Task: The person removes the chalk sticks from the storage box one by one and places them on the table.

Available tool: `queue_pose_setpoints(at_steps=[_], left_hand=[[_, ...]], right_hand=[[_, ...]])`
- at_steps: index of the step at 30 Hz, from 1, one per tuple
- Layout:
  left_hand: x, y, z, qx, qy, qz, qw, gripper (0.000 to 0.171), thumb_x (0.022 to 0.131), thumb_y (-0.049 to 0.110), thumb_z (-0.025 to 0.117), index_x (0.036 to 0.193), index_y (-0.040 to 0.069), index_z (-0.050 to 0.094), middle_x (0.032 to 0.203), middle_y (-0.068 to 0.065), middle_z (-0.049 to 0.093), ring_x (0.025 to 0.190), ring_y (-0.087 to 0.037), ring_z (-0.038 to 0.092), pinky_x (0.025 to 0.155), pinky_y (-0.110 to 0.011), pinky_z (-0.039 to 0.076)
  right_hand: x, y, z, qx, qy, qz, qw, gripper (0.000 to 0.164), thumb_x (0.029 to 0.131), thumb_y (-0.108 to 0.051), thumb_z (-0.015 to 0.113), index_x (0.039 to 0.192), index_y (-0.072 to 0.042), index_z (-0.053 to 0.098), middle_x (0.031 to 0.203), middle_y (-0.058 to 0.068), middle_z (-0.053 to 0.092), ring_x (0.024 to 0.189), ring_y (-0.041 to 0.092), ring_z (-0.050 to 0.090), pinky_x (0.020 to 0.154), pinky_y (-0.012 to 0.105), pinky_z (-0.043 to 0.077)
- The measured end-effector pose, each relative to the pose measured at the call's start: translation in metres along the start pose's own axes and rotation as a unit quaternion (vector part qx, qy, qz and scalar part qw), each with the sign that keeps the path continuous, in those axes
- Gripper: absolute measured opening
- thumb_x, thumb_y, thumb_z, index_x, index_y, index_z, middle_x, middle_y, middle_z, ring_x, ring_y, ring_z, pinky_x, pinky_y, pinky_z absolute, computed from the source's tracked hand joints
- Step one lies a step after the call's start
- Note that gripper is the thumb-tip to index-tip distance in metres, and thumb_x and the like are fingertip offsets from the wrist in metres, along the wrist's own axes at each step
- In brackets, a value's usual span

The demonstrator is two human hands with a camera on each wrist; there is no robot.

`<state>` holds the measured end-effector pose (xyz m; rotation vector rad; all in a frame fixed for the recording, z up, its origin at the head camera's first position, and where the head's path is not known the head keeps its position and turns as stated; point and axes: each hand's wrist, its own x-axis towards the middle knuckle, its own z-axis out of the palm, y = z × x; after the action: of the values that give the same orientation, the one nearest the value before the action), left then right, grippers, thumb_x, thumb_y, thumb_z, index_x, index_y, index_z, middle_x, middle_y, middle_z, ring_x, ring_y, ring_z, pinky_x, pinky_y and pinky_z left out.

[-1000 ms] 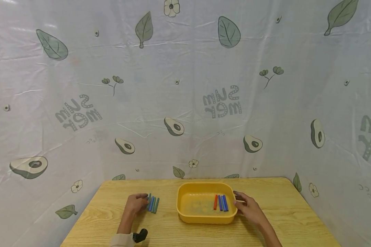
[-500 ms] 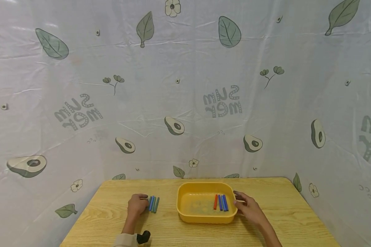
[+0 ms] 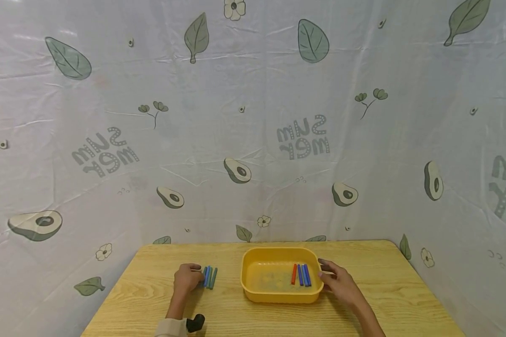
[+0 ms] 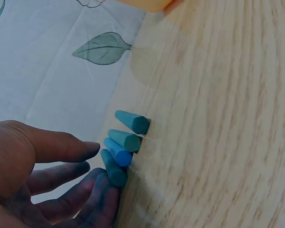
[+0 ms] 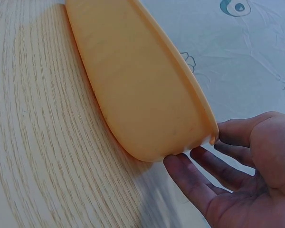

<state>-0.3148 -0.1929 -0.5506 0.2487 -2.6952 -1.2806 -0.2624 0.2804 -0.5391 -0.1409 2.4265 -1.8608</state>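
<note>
My left hand (image 3: 187,279) rests on the table at the left of a row of several chalk sticks. In the left wrist view its smudged fingertips (image 4: 100,178) lie against the dark teal chalk stick (image 4: 115,171), thumb held apart from it. Beside that lie a blue chalk stick (image 4: 118,152) and two green chalk sticks (image 3: 213,279). At the right end of the yellow tray (image 3: 270,298), my right hand (image 3: 339,282) touches the outside with fairly straight fingers. The right wrist view has its thumb at the rim and other fingertips (image 5: 173,164) lower on the wall.
Inside the tray lie a red chalk stick (image 3: 293,274) and several blue and violet chalk sticks (image 3: 303,276); bluish smears mark its floor. A black piece (image 3: 196,323) sits at the left sleeve. A printed curtain (image 3: 253,140) surrounds the back and sides of the wooden table (image 3: 227,313).
My left hand has shifted slightly right, bringing the leftmost chalk stick closer to the others. Its fingers no longer reach over the top of that stick. The right hand and tray stay put.
</note>
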Motion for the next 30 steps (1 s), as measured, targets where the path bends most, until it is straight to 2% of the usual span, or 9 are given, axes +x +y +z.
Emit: queue_pose_setpoints(at_steps=[5,8,12,15,20,26,30], left_hand=[[-0.002,0.002,-0.001,-0.013,-0.007,-0.004,0.9999,0.042,0.083,0.008,0.075,0.121,-0.01,0.075,0.102,-0.024,0.079,0.072,-0.022,0.064,0.061,-0.034,0.052],[-0.003,0.005,-0.002,-0.017,-0.007,-0.004,0.9998,0.044,0.084,0.009,0.074,0.123,-0.01,0.074,0.104,-0.024,0.079,0.071,-0.022,0.064,0.061,-0.034,0.051],[-0.005,0.013,-0.004,-0.025,-0.005,0.009,0.9996,0.045,0.088,0.009,0.073,0.128,-0.011,0.072,0.112,-0.029,0.078,0.08,-0.03,0.073,0.065,-0.04,0.058],[-0.007,0.022,-0.003,-0.041,-0.007,0.024,0.9989,0.045,0.091,0.01,0.074,0.13,-0.012,0.07,0.117,-0.032,0.076,0.092,-0.039,0.077,0.074,-0.048,0.063],[-0.008,0.037,0.0,-0.057,-0.01,0.038,0.9976,0.045,0.092,0.011,0.077,0.131,-0.011,0.07,0.119,-0.032,0.075,0.103,-0.046,0.074,0.086,-0.056,0.063],[-0.007,0.059,0.008,-0.045,-0.015,0.068,0.9965,0.044,0.09,0.013,0.08,0.128,-0.009,0.073,0.117,-0.03,0.076,0.107,-0.048,0.073,0.089,-0.057,0.062],[-0.008,0.076,0.016,-0.053,-0.022,0.086,0.9947,0.043,0.089,0.012,0.081,0.126,-0.009,0.074,0.116,-0.029,0.077,0.107,-0.048,0.073,0.089,-0.057,0.063]], right_hand=[[0.0,0.001,-0.001,0.005,-0.011,-0.007,1.0,0.058,0.111,-0.009,0.055,0.162,0.011,0.035,0.153,0.041,0.048,0.133,0.05,0.063,0.092,0.04,0.065],[0.0,0.001,-0.001,0.004,-0.01,-0.007,1.0,0.058,0.111,-0.009,0.055,0.161,0.011,0.036,0.153,0.041,0.049,0.132,0.05,0.063,0.092,0.04,0.065],[0.001,0.001,0.0,0.005,0.0,0.0,1.0,0.056,0.11,-0.008,0.056,0.161,0.009,0.038,0.152,0.039,0.051,0.131,0.048,0.064,0.092,0.04,0.065],[0.002,0.0,0.001,0.008,0.008,0.004,1.0,0.056,0.11,-0.007,0.056,0.161,0.008,0.039,0.151,0.038,0.052,0.13,0.047,0.066,0.092,0.041,0.065],[0.002,0.0,0.001,0.01,0.012,0.009,1.0,0.055,0.11,-0.008,0.057,0.161,0.007,0.04,0.152,0.037,0.052,0.13,0.046,0.066,0.092,0.042,0.065],[0.002,0.0,0.002,0.013,0.011,0.011,1.0,0.055,0.11,-0.009,0.057,0.16,0.008,0.04,0.152,0.037,0.052,0.129,0.045,0.066,0.094,0.044,0.065],[0.002,0.0,0.002,0.014,0.012,0.011,1.0,0.056,0.11,-0.008,0.057,0.161,0.008,0.04,0.152,0.037,0.052,0.129,0.045,0.066,0.093,0.043,0.065]])
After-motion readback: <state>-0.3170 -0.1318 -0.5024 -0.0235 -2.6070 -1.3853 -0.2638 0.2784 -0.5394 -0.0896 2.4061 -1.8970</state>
